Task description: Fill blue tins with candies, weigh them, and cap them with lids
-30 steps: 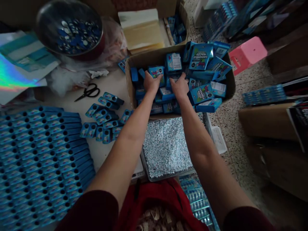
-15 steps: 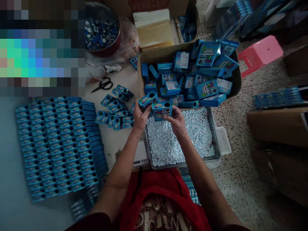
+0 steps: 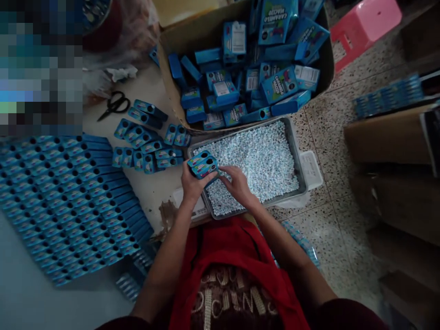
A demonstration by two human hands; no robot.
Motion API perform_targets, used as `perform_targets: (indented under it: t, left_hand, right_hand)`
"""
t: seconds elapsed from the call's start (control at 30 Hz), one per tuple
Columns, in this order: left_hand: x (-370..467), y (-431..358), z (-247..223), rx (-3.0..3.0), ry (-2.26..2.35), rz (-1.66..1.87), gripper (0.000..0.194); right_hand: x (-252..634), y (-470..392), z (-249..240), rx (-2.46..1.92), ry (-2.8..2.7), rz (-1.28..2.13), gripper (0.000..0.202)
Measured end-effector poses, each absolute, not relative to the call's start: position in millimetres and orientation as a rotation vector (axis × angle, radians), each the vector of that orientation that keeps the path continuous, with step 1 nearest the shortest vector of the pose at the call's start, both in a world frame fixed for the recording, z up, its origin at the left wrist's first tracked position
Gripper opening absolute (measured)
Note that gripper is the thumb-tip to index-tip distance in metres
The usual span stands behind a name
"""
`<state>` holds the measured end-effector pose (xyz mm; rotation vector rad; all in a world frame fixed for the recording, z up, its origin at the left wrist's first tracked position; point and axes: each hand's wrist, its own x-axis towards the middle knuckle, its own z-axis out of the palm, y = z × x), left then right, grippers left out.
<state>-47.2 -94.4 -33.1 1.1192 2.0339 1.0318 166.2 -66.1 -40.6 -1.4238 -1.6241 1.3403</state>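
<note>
head: held boxes [image 3: 202, 167] crosswise (holes [image 3: 209, 161] up)

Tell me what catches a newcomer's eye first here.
Probably the broad block of blue boxes at left, and the tray of pale pellets in the middle. Over the tray's left edge, the left hand holds two boxes, the right hand close beside them. A bright pink object stands out at upper right.

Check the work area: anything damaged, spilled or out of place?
A ragged brown patch on the white table looks odd, perhaps damage, breaking its pale near edge. I see no pellets spilled around the tray.
</note>
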Motion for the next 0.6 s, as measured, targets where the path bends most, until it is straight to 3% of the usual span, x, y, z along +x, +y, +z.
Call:
perform_targets:
  t: [0.1, 0.2, 0.37, 0.6]
  left_hand:
    - [-59.8, -99.7, -33.2, 1.322, 2.136, 0.795, 0.078]
    - [-57.8, -85.9, -21.9, 1.590, 2.120, 0.351, 0.078]
    - [-14.2, -59.9, 13.6, 1.550, 1.865, -0.633, 0.077]
    - [44.5, -35.3, 9.1, 1.514, 1.866, -0.714, 0.075]
  right_hand:
    - [212.0, -54.9, -60.1, -1.503, -1.853, 0.995, 0.029]
    - [259.4, -8.3, -90.7, -1.602, -1.984, 0.711, 0.048]
    - [290.8, 53.1, -141.3, -1.597, -2.316, 0.653, 0.078]
    - [252.5, 11.2, -155.1, -1.441, -2.258, 0.755, 0.069]
